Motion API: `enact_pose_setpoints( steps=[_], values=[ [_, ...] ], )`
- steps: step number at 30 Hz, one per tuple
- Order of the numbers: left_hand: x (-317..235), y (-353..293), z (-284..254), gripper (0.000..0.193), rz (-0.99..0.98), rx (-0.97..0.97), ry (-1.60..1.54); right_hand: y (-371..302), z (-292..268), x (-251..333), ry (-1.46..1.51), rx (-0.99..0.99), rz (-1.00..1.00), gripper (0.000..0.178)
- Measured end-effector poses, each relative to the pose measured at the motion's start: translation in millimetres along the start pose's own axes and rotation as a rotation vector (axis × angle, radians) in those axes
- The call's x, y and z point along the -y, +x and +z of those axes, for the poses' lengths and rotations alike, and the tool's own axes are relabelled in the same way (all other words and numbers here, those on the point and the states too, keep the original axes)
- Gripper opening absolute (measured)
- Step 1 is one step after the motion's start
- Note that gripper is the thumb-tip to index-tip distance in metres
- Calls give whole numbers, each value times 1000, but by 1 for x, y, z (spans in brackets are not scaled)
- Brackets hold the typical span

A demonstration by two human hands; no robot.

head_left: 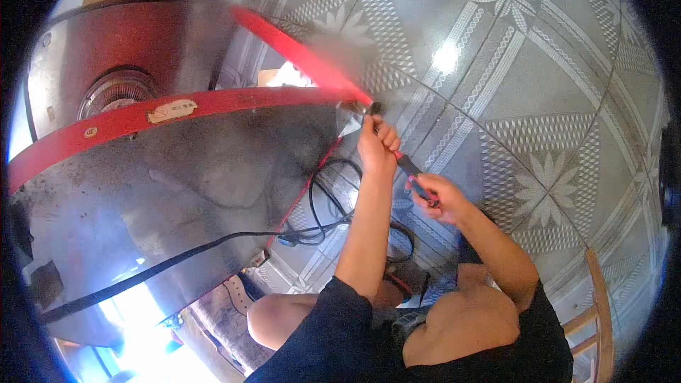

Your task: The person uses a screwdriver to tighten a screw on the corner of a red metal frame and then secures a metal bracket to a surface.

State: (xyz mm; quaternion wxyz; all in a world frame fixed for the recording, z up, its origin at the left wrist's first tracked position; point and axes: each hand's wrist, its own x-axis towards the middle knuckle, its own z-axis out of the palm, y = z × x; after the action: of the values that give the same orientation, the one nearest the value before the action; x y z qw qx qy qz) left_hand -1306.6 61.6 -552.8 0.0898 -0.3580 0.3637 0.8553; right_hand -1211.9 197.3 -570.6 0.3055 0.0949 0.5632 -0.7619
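Note:
My left hand (377, 143) is closed at the metal corner of a red-edged table frame (248, 96). A long hand tool (409, 165) with a red and black handle slants from there down to my right hand (441, 198), whose fingers are wrapped round its lower end. The tool's upper part runs into my left fist, and a small dark end shows just above it, against the corner. Its exact kind is hidden by my fingers. The frame's grey panel (213, 163) lies left of my left forearm.
A round wire-grilled heater (119, 91) sits behind the frame's edge. Black cable (319, 206) loops beside my left forearm and crosses the panel. Patterned tiles (454, 21) cover the floor. A wooden chair (599, 312) stands at the lower right, and a patterned cushion (220, 319) lies lower left.

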Motion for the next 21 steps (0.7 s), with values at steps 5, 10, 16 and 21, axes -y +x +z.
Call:
enact_pose_setpoints(
  steps=[5, 10, 16, 21],
  values=[
    [-3, 4, -5, 24, 48, 14, 41, -6, 11, 11, -665, -338, -352, 31],
    [-9, 9, 17, 27, 92, -200, 34, -11, 11, 11, -792, -489, -480, 36],
    [-28, 24, 8, 36, -101, -199, -3, -8, 10, 10, -666, -466, -458, 42],
    [-30, 25, 16, 38, -142, -231, 6, -3, -17, 12, 448, 28, 379, 36]
  ],
)
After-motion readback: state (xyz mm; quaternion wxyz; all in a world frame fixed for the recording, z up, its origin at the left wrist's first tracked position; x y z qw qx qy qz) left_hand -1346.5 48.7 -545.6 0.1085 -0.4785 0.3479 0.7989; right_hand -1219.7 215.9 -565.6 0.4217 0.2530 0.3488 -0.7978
